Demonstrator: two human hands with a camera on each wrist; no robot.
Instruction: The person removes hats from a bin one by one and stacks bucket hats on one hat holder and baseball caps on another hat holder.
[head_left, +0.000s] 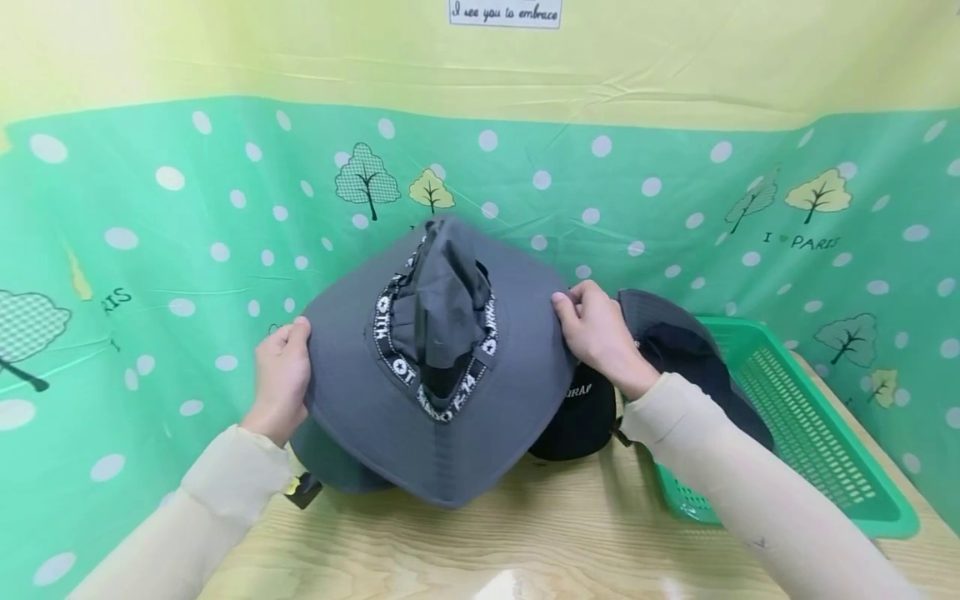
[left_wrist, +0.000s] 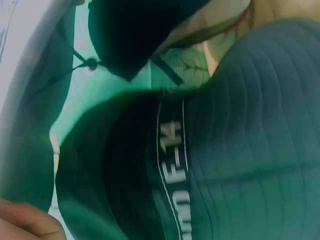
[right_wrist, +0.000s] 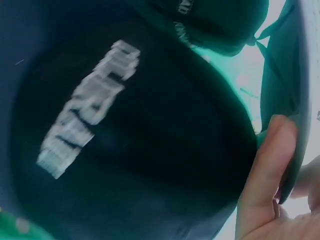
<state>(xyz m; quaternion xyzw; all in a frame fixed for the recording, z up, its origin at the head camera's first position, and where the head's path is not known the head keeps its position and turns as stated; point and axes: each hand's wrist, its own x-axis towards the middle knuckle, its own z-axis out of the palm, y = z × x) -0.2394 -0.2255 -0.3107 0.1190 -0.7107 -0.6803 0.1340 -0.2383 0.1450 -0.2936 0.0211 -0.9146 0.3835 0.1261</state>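
A grey wide-brimmed hat is held up with its inside toward the head camera, its crown partly folded in. White lettering runs along its dark inner band. My left hand pinches the brim at the left, and my right hand pinches it at the right. In the right wrist view the right thumb presses on the brim. Beneath the held hat another dark grey hat shows at the lower left; its ribbed brim fills much of the left wrist view. The held hat partly hides a black cap.
A dark hat lies behind the right forearm, overlapping a green plastic basket at the right. A small dark tag hangs by the lower left hat. Behind the wooden table hangs a green and yellow patterned cloth.
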